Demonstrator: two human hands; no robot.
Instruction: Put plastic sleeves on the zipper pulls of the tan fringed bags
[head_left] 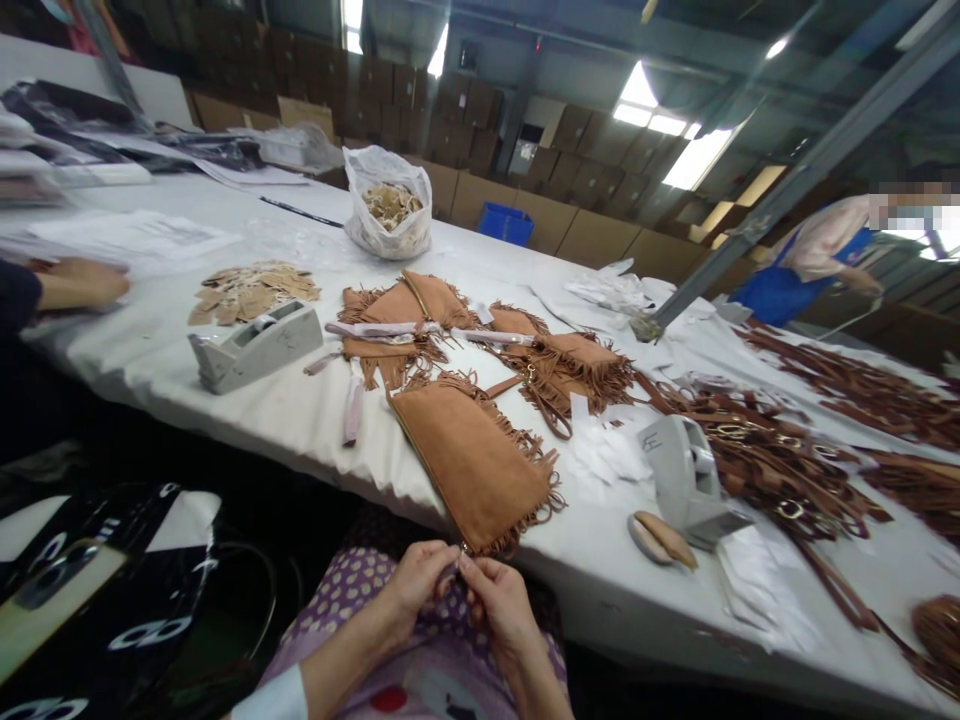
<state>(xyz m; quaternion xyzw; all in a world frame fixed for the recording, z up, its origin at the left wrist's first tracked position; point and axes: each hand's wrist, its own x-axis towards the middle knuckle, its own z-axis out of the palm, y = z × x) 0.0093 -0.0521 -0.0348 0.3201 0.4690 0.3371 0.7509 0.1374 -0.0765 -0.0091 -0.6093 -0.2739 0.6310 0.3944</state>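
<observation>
I've got the nearest pouch [472, 455] on the table [487, 270], a dispenser [259, 350] at its ten o'clock, sack [386, 235] at eleven, straps [750, 455] at three.

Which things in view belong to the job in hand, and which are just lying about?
Likely in the job:
- brown pouch, left hand and right hand pinching at its near corner
- matching fringed pouches beyond it

Apparently just lying about:
- blue bin
- plastic bag of tan pieces
- two tape dispensers, untouched
</observation>
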